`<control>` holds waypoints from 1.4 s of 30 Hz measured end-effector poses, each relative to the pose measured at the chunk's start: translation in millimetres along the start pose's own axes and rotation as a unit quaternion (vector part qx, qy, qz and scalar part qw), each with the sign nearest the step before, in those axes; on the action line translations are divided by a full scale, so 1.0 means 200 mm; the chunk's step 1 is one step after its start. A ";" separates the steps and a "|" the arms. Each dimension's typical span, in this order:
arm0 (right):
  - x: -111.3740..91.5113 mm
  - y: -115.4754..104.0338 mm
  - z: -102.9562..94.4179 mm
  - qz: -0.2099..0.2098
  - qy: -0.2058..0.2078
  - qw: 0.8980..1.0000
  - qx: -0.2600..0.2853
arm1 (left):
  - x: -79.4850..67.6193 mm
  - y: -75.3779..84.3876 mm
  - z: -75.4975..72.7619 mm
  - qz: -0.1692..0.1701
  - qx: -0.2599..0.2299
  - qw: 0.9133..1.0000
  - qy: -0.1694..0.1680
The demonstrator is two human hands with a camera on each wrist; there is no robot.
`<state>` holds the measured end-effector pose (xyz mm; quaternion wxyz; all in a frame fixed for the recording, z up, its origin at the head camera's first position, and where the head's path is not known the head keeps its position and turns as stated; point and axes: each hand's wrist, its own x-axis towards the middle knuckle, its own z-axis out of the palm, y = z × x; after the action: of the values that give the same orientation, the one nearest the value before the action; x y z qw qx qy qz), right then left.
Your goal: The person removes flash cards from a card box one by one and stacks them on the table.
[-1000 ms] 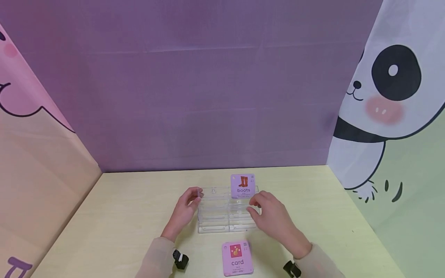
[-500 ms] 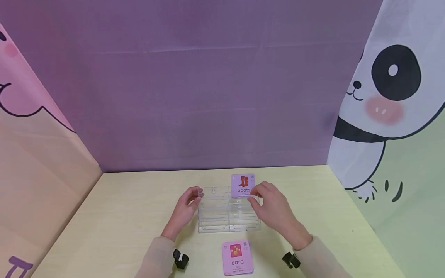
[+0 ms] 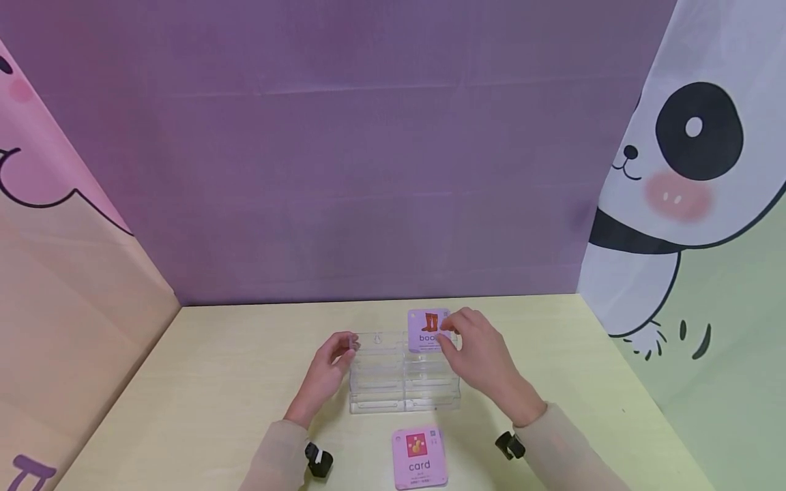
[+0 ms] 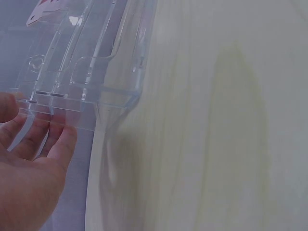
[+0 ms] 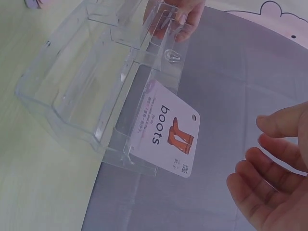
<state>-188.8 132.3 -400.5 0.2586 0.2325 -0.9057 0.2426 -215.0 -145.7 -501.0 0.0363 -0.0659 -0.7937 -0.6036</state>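
Observation:
A clear plastic tiered card rack (image 3: pixel 377 375) stands on the table. My left hand (image 3: pixel 328 368) holds its left end near the top, thumb on one side and fingers on the other, as the left wrist view also shows. In the rack's back right slot sits a purple card with boots (image 5: pixel 168 130) printed on it, upright and leaning back. Beside that card is my right hand (image 3: pixel 485 354), its fingers loosely bent. The right wrist view shows a gap between the right hand (image 5: pixel 274 168) and the card, with nothing in the fingers.
A pink "card" picture card (image 3: pixel 420 470) lies flat on the table in front of the rack, perhaps on others. Behind the pale wooden table (image 3: pixel 215 382) hangs a purple cloth backdrop (image 3: pixel 368 170), with printed cloths at both sides.
My right hand has moved up and back, from the rack's right end to beside the boots card. The left hand, the rack and both cards have stayed put.

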 end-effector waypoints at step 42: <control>0.22 0.07 0.06 0.032 -0.013 0.999 -0.006 | 0.00 0.00 0.00 0.002 0.012 1.000 -0.003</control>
<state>-233.2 123.9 -388.0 0.2402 0.2053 -0.9174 0.2419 -214.4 -146.4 -500.7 0.0363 -0.0691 -0.8010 -0.5936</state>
